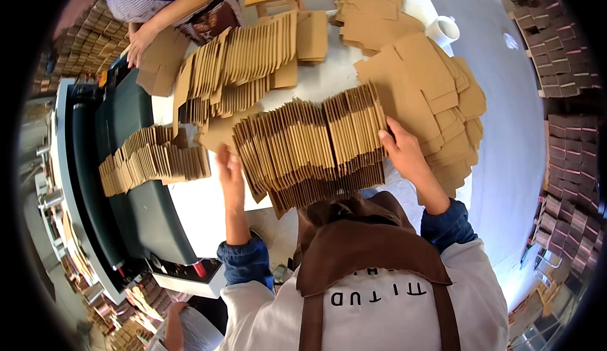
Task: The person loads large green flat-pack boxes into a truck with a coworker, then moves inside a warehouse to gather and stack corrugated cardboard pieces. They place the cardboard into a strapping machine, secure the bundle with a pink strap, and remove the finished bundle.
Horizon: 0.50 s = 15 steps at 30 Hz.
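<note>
A long row of folded brown cardboard box blanks [303, 145] stands on edge at the table's near side, close to my body. My right hand [408, 152] is at the row's right end, its thumb and fingers closed against the last pieces. At the opposite end is my left hand [232, 177], slightly blurred, with fingers stretched out and apart. It is beside the leftmost blanks; I cannot tell whether it touches them. To the right of the row lies a spread pile of flat cardboard blanks [417, 85].
Another standing row of cardboard [237, 60] is across the white table [193, 209]. A shorter row [155, 161] rests on a dark conveyor belt [142, 218] at left. A co-worker's hand [142, 44] touches cardboard at far left. A white mug [442, 30] stands at the back right.
</note>
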{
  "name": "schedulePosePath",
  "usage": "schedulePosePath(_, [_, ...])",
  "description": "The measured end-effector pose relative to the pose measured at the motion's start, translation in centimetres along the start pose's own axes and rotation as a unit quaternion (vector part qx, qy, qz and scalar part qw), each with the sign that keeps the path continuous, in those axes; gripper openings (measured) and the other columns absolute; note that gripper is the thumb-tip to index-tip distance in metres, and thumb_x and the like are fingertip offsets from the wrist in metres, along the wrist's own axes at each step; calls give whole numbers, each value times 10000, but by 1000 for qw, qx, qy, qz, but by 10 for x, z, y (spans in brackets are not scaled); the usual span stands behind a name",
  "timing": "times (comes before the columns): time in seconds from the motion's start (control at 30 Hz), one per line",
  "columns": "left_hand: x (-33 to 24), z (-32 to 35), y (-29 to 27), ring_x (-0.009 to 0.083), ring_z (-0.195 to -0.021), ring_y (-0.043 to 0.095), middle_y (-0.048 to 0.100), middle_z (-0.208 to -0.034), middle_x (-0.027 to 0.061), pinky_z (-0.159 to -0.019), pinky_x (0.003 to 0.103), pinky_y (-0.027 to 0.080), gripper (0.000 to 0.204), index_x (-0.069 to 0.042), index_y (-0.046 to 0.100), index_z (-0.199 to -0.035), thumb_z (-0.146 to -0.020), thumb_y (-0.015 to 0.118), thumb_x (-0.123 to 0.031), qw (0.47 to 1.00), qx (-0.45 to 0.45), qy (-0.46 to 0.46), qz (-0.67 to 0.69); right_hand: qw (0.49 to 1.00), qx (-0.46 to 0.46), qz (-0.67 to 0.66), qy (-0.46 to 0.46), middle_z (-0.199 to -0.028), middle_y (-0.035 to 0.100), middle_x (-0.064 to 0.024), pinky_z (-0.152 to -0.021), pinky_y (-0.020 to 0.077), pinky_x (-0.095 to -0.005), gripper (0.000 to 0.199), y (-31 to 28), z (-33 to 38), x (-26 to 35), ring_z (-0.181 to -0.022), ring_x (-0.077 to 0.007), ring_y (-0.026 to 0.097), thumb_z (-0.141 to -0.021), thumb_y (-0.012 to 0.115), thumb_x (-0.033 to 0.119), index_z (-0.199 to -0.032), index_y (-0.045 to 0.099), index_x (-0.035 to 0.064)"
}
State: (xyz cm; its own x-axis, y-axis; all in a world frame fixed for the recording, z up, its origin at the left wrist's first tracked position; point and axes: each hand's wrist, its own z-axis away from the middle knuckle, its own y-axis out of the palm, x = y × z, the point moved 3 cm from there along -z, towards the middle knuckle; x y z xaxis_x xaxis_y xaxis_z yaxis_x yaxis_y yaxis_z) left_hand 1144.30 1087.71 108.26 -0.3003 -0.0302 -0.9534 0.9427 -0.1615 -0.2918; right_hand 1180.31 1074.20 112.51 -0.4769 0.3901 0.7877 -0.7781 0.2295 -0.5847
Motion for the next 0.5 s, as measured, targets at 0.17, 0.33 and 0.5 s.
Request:
schedulePosePath(0.17, [55,47,29,266,-1381,242,266,-1493,158,-1123,384,227,946,-1,132,-1480,-872,420,-664,939,250,-136,191,999,17,29,-26,-1282,542,-209,-997,388,-366,493,28,-2,-2,-1207,-332,502,-983,428,355,-1339,451,13])
schedulePosePath(0.33, [39,36,28,289,-1428,139,142,-1542,175,-1142,383,174,1398,-13,4,-1487,-528,694,-761,906,388,-31,169,983,24,-171,60,-1344,509,-130,-1066,297,-309,555,36,-10,-15,-1278,-219,429,-1024,304,402,-1353,431,-27])
schedulePosePath(0.5, [35,26,35,363,-1436,78,40,-1541,252,-1146,417,154,1510,-18,-90,-1476,-441,752,-723,911,404,73,44,974,32,-135,179,-1374,476,-130,-1069,287,-300,597,31,-14,-29,-1282,-209,415,-1014,309,449,-1380,417,-10])
